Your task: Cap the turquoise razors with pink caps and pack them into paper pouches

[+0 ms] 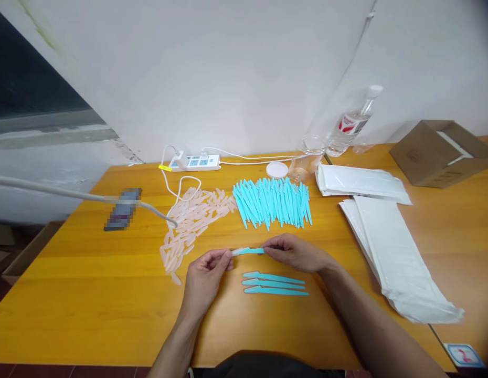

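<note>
Between my hands is a turquoise eyebrow razor (254, 251), held level above the table. My right hand (297, 253) pinches its handle end. At the blade end, the fingers of my left hand (208, 270) are closed on a translucent blade cap (236, 252); how far the cap covers the blade I cannot tell. Just below lie three turquoise razors (273, 283) side by side, blade ends to the left. Behind my hands is a heap of turquoise razors (272, 202). A spread of loose translucent caps (197, 218) lies to its left.
A power strip (200, 163) with white cables sits by the wall. A phone (123, 210) lies at the left under a hanging cable (71, 193). Behind the razors stand a clear jar (307, 160) and a water bottle (352, 126). White plastic packets (393, 247) and a cardboard box (433, 157) occupy the right.
</note>
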`<state>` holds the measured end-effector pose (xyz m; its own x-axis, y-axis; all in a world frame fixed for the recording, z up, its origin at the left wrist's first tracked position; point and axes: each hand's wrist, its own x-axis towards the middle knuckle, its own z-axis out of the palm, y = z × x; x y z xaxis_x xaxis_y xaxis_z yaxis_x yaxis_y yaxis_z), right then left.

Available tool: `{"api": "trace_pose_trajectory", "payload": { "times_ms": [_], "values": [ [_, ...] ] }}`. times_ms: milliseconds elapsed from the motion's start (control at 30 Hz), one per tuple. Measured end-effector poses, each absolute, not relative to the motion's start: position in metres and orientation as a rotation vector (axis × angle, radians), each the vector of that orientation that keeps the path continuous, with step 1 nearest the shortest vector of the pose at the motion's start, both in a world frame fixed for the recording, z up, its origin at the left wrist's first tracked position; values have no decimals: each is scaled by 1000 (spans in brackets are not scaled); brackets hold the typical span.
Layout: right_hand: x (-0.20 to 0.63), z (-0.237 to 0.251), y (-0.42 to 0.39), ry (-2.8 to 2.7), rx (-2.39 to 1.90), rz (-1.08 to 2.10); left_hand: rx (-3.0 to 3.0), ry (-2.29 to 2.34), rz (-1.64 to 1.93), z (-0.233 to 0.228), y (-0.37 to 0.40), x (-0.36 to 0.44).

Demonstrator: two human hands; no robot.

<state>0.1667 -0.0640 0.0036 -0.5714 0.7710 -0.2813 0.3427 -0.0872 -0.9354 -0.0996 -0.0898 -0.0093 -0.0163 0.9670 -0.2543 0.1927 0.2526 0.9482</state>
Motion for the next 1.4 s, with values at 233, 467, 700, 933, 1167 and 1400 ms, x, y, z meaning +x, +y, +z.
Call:
{"api": "trace_pose_trajectory", "payload": {
  "times_ms": [233,467,700,933,1167,1400],
  "values": [
    [166,8,-68,-1870,-1212,1683,1174,1443,910,-5,-92,-106],
    [167,9,-71,-1847,-1205,1672,1191,1508,937,2,-94,-116],
    [161,19,-77,-1959,-1226,1576,1263,1381,848,-1,-97,-92],
    [160,6,-118,-2084,-1623,879,2097,1249,637,-8,-92,-85],
    [179,-8,-138,-1861,-1769,519,2655,846,384,-13,-111,-62],
    [206,5,-64,-1626,-2171,121,2734,813,226,-19,-130,-55]
  ]
}}
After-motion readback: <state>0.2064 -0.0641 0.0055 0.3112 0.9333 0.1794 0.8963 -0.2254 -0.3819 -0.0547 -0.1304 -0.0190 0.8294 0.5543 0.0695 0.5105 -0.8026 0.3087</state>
